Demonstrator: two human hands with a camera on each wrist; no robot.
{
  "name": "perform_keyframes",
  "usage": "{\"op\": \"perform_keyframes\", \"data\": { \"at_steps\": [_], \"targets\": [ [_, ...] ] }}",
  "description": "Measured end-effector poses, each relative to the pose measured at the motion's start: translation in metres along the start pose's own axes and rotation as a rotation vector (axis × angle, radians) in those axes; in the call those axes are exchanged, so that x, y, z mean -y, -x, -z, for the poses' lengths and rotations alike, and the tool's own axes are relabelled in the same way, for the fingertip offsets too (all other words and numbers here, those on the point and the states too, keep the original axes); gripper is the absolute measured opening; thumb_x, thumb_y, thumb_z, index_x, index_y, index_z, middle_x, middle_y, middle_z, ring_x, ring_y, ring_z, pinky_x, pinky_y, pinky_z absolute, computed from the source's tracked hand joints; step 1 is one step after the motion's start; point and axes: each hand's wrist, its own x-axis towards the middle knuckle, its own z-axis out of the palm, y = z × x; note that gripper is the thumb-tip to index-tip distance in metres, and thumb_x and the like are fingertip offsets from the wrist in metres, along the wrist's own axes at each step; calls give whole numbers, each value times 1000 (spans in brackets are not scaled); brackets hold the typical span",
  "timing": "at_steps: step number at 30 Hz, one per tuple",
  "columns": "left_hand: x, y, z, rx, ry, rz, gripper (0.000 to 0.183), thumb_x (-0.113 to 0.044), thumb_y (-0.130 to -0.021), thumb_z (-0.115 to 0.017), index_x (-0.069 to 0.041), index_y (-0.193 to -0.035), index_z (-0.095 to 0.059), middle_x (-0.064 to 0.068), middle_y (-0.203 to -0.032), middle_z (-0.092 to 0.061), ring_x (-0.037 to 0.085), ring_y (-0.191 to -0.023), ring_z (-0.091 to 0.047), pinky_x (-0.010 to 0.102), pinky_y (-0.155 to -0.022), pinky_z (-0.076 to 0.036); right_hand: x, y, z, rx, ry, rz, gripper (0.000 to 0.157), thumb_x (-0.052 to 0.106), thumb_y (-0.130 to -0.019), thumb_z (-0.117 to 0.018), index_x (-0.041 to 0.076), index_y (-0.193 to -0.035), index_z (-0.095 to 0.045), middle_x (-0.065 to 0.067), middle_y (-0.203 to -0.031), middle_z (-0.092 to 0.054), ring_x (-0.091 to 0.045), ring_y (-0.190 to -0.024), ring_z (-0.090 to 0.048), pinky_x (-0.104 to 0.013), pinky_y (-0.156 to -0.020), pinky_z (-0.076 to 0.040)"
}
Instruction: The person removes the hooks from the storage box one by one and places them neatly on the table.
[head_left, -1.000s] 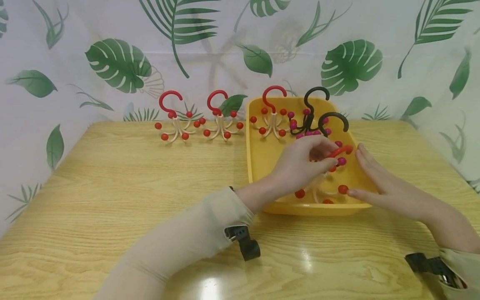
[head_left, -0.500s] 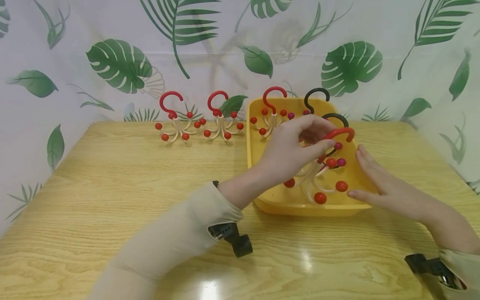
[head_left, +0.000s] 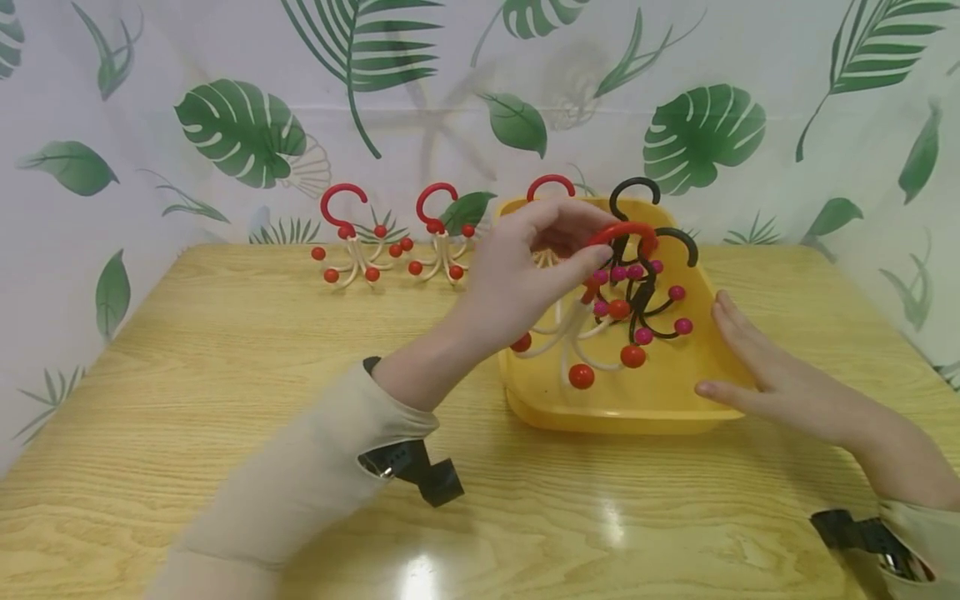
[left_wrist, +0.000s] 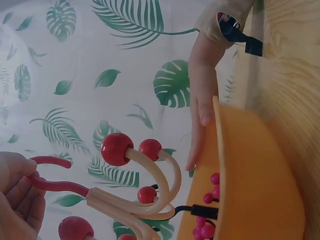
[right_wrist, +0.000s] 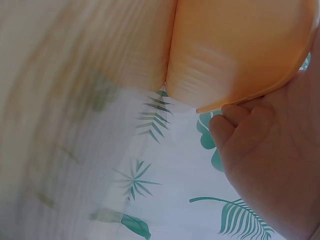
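My left hand (head_left: 517,275) pinches the red hook of a multi-arm hanger (left_wrist: 105,200) with cream arms and red ball tips. It hangs tilted above the left part of a yellow plastic basin (head_left: 615,415). My right hand (head_left: 795,383) rests at the basin's right rim, its thumb and fingers touching the edge. Two black hangers with magenta balls stand in the basin: a nearer one (head_left: 642,296) and one behind, whose hook (head_left: 633,183) shows above. Another red hook (head_left: 551,183) rises at the back left, its hanger mostly hidden by my left hand.
Left of the basin, two red-and-cream hangers stand upright near the table's far edge: the left hanger (head_left: 352,246) and the right hanger (head_left: 442,246). Behind the wooden table (head_left: 225,375) hangs a white leaf-patterned backdrop (head_left: 420,108).
My left hand has lifted the red-and-cream hanger from the basin's front and carried it up and to the left. My right hand has stayed at the rim.
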Motion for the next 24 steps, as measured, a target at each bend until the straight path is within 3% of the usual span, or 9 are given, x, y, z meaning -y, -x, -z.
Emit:
{"op": "perform_keyframes", "data": {
  "at_steps": [13, 20, 24],
  "targets": [
    [0, 11, 48, -142, 5, 25, 23, -1, -85, -70, 2, -107, -65, 7, -95, -67, 18, -83, -61, 29, -75, -50, -1, 0, -1, -4, -12, 17, 93, 28, -94, -61, 18, -151, 12, 4, -155, 23, -28, -142, 15, -55, -111, 3],
    [8, 20, 75, -215, -83, 146, 22, -6, -85, -72, -3, -107, -66, 6, -95, -68, 18, -85, -63, 28, -76, -49, 1, -1, -1, 6, -18, 9, 93, 31, -95, -60, 20, -151, 13, 5, -154, 24, -28, -142, 16, -62, -109, 0],
    [17, 27, 89, -250, -144, 178, 23, -8, -85, -73, -4, -107, -67, 7, -96, -68, 17, -86, -62, 28, -79, -48, 1, -1, -1, 10, -14, -2, 93, 33, -95, -60, 21, -151, 14, 6, -154, 24, -27, -142, 16, -63, -108, -1]
  ]
}}
